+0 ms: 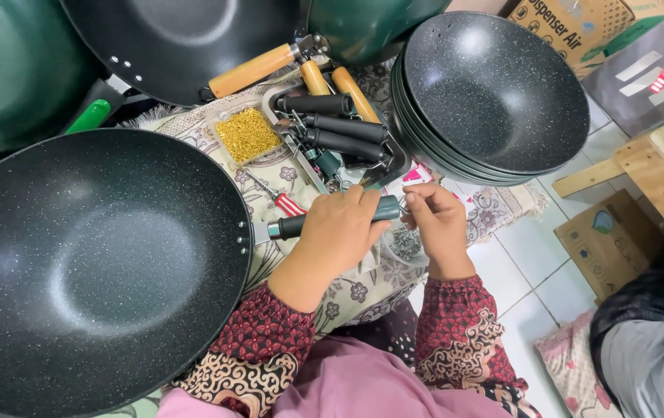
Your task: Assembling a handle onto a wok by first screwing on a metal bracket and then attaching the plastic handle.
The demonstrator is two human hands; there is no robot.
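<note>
Left hand [338, 232] wraps the wok handle [386, 207]; right hand [436, 220] pinches its end — perhaps a small ring.

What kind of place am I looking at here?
Probably a small home workshop for assembling cookware: a stack of handleless woks, a tray of spare black handles, a packet of gold screws, all on a floor mat.
</note>
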